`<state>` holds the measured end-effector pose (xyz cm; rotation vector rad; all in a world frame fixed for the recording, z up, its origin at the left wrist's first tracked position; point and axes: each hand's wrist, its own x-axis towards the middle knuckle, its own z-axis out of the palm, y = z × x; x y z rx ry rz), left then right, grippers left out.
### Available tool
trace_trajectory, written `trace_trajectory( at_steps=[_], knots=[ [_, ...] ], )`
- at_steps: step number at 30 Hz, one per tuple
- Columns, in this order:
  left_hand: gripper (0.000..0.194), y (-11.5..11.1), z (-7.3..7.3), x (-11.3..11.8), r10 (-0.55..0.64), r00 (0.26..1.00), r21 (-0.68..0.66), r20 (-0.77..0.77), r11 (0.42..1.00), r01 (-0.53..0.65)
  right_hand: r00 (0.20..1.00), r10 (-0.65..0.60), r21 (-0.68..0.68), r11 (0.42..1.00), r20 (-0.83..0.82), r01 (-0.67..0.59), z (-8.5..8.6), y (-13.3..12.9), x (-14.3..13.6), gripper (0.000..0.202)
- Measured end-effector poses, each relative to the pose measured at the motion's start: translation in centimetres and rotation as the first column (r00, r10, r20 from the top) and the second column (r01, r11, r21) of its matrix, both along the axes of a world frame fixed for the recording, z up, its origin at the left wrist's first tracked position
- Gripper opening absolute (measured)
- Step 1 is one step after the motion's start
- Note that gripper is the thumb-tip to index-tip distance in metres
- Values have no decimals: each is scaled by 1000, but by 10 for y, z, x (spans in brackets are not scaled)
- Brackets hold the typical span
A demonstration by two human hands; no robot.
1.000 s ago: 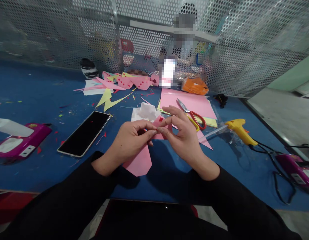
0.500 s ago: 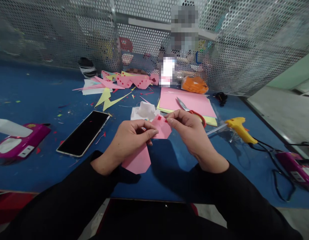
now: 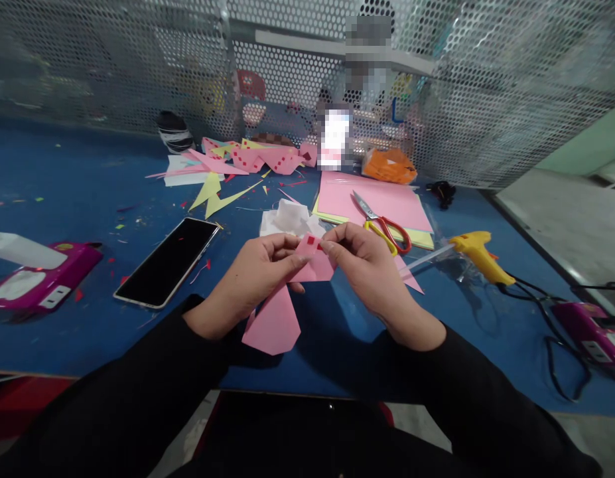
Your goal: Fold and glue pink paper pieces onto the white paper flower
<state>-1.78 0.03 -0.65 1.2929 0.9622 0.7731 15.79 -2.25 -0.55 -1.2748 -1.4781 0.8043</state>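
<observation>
A pink paper cutout (image 3: 276,324), wide at both ends and narrow at its middle, is gripped between the thumb and fingers of my left hand (image 3: 255,275). Its lower lobe hangs over the blue table below that hand. On the upper lobe sits a small red paper square (image 3: 311,241). My right hand (image 3: 374,275) pinches that lobe's right edge, where a second red bit shows at the fingertips. Behind my hands lies crumpled white paper (image 3: 290,216). Scissors (image 3: 381,226) with red and yellow handles rest near my right hand on pink sheets (image 3: 337,189).
A smartphone (image 3: 166,262) lies left of my hands, with a purple device (image 3: 68,269) beyond it. The yellow glue gun (image 3: 481,255) and its black cable lie at right. Pink dotted cutouts (image 3: 282,159), yellow scraps (image 3: 227,201) and an orange packet (image 3: 389,166) lie before the perforated metal screen (image 3: 287,66).
My hands and the pink cutout have shifted slightly left. The scissors' handles and a pink paper point beside my right hand are now more visible.
</observation>
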Motion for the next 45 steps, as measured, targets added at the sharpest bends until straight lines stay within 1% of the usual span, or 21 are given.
trace_trajectory(
  at_steps=[3,7,12,15,21,26,32,38,45],
  knots=[
    [32,0,-2,0,-19,1000,-29,22,999,20,1000,11,0,1000,0,-11,-1,-1,-1,13],
    [33,-1,-1,1,0,1000,-20,25,1000,1,1000,9,4,1000,-13,-9,-2,-2,-3,11],
    [31,-1,3,3,32,999,-22,22,999,-32,997,-58,132,990,51,51,-6,-5,-6,8],
    [31,-1,3,3,35,999,-5,8,999,-35,993,-89,164,984,72,76,-8,-6,-8,8],
    [28,-1,0,1,28,999,2,24,1000,-28,988,-134,160,980,71,122,-11,-6,-11,8],
    [30,-2,0,2,48,999,-3,9,999,-48,988,-139,144,981,62,129,-11,-7,-13,8],
    [30,0,-3,1,14,1000,11,-1,1000,-14,987,-154,152,978,52,145,-13,-7,-14,7],
    [32,-1,-3,2,12,1000,15,-7,1000,-12,982,-171,211,966,76,151,-17,-7,-15,6],
    [28,-2,0,4,27,1000,16,15,1000,-27,977,-188,256,954,100,157,-18,-9,-17,9]
  ],
)
